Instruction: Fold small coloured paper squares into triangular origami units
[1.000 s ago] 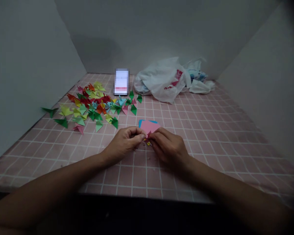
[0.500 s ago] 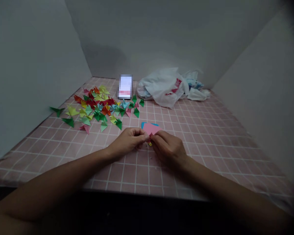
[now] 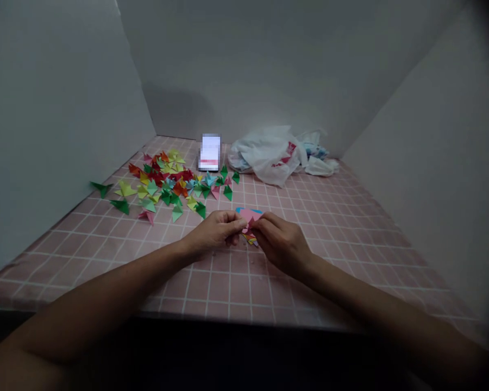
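Observation:
My left hand (image 3: 219, 228) and my right hand (image 3: 283, 239) meet near the middle of the table, both closed in a pinch. Between their fingertips is a small pink folded paper (image 3: 251, 223), mostly covered by the fingers. Just behind and beneath it lies a stack of coloured paper squares (image 3: 249, 213), pink on top with a blue edge at the back. Yellow and other coloured corners stick out at the near side of the stack. To the left spreads a pile of folded paper cranes (image 3: 165, 196) in green, red, yellow, orange, pink and light blue.
A phone (image 3: 209, 153) with a lit, blurred screen stands at the back. Right of it lies a crumpled white plastic bag (image 3: 264, 155) with red print. The pink checked tablecloth (image 3: 350, 244) covers the table, with white walls on three sides.
The view has shifted slightly, so the far things sit lower. My fingers have moved a little around the pink folded paper, and more of the stack's coloured near corners shows.

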### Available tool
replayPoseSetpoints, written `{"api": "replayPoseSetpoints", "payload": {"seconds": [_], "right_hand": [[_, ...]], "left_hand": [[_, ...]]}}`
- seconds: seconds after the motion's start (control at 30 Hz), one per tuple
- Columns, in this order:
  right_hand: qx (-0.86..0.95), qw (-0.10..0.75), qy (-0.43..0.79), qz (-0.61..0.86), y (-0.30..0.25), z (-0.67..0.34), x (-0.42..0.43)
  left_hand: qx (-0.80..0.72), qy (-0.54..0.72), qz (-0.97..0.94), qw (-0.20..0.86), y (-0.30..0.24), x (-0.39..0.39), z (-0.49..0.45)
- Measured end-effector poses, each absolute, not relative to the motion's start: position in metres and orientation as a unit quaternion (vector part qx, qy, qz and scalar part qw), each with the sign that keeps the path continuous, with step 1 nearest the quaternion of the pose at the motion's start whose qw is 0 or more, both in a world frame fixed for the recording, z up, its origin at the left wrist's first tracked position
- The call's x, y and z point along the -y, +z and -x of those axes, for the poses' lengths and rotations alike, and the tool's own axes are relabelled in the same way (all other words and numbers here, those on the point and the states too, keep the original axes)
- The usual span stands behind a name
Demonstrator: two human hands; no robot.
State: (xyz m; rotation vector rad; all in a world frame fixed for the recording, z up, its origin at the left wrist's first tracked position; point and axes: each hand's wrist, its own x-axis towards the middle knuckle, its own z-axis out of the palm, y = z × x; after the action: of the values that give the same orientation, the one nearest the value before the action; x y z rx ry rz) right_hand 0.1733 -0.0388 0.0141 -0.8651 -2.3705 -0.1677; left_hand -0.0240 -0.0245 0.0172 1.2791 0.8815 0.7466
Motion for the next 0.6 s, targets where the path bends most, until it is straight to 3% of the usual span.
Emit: {"api": "replayPoseSetpoints", "payload": {"seconds": [0.3, 0.6], "right_hand": [[0.899, 0.299, -0.063, 0.315, 0.020, -0.170, 0.035], [0.879, 0.323, 0.025, 0.349, 0.022, -0.172, 0.028]], "left_hand": [[-0.388, 0.357, -0.633, 0.567, 0.014, 0.024, 0.026], [-0.377, 0.397, -0.599, 0.584, 0.013, 0.018, 0.026]]}}
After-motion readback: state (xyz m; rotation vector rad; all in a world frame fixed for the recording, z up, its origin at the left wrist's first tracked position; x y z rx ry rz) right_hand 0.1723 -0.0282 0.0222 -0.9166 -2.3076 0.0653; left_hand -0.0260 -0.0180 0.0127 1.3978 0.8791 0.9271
